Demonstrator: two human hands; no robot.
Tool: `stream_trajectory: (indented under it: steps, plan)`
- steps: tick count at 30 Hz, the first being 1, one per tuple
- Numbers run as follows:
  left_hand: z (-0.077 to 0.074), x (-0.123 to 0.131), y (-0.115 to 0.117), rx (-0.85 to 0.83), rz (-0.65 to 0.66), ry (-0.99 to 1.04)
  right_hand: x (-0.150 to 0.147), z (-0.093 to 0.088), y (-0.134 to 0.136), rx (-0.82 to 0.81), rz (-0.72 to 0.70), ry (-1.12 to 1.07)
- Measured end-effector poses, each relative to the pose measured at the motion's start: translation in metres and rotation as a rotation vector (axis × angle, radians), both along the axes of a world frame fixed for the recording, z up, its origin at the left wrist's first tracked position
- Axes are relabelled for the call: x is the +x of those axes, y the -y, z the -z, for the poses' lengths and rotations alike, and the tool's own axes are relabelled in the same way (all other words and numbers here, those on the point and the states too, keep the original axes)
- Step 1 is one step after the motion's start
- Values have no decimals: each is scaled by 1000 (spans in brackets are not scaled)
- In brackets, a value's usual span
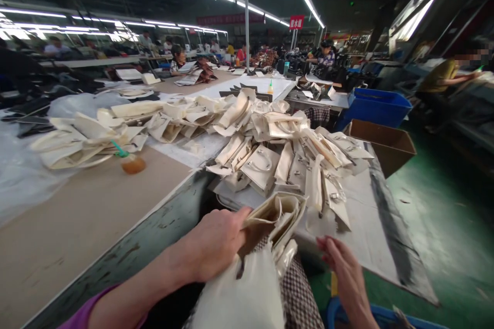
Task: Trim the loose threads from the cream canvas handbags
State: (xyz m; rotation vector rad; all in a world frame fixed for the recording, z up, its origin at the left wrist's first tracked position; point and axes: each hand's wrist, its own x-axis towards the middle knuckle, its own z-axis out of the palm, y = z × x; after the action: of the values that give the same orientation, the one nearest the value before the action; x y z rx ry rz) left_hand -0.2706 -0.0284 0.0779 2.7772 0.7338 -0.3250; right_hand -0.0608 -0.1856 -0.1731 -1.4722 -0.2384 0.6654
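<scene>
A cream handbag [247, 290], its mouth spread, lies over my lap on a checked cloth [299, 288]. My left hand [218, 241] is closed on the bag's upper left edge, with the fingers partly hidden inside. The brown lining and folded inner panels show through the opening. To the right of the bag, apart from it, is my right hand [343, 267]. Its fingers are curled and pressed together; whether something small is between them I cannot make out. Just beyond, similar cream bags [262, 164] with handles and metal fittings are heaped on the table.
An orange glue bottle [133, 163] with a green nozzle lies on the brown tabletop [96, 216]. A cardboard box [382, 146] and a blue bin [380, 105] stand at the right. Below my right hand is a blue container [332, 313]. Other people work farther back.
</scene>
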Motion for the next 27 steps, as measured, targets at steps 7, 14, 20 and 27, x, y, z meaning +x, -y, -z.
stream_trajectory:
  steps: [7,14,20,27]
  plan:
    - [50,39,-2,95,197,-151,13,-94,2,72,-156,868]
    - [23,46,-4,-148,277,-133,0,-119,9,61,-439,1013]
    - [44,49,-10,-105,310,-152,14,-128,10,16,-690,1136]
    - [45,48,-13,-126,295,-152,15,-131,-6,-119,-707,1416]
